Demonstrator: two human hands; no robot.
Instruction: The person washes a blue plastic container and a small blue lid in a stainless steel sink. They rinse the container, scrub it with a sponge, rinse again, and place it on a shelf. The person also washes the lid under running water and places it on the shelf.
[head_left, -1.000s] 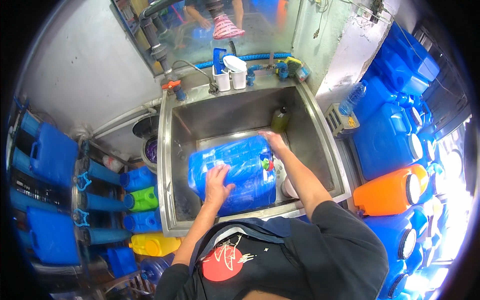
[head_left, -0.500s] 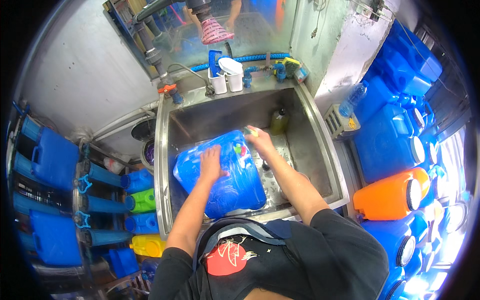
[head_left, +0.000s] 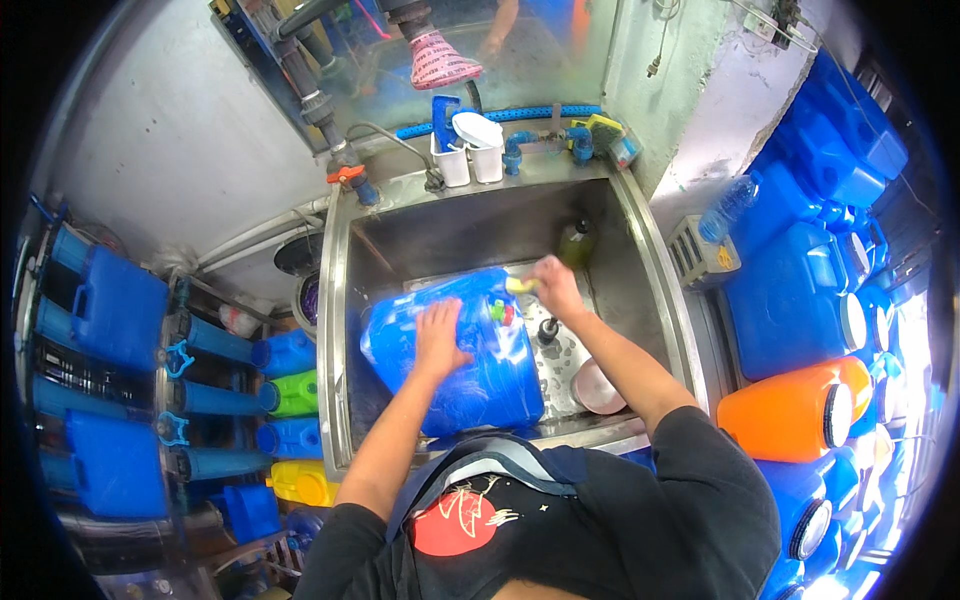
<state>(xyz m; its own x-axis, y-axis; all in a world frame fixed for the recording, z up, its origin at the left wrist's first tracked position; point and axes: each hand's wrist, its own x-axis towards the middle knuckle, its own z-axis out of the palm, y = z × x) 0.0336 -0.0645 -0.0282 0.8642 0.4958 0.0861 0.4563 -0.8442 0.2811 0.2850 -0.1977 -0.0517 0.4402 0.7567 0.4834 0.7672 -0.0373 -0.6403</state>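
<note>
Blue canister (head_left: 492, 372) leaves room before the sink's rear wall (head_left: 450, 235), left hand (head_left: 438, 338) spread atop, right hand (head_left: 556, 286) holding perhaps a sponge (head_left: 520, 286).

From the wearer's head, one wide fisheye view looks down into the nearby sink (head_left: 337, 300).

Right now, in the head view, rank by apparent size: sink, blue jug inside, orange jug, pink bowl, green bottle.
Sink
Blue jug
Orange jug
Pink bowl and green bottle: too alike to rank
</note>
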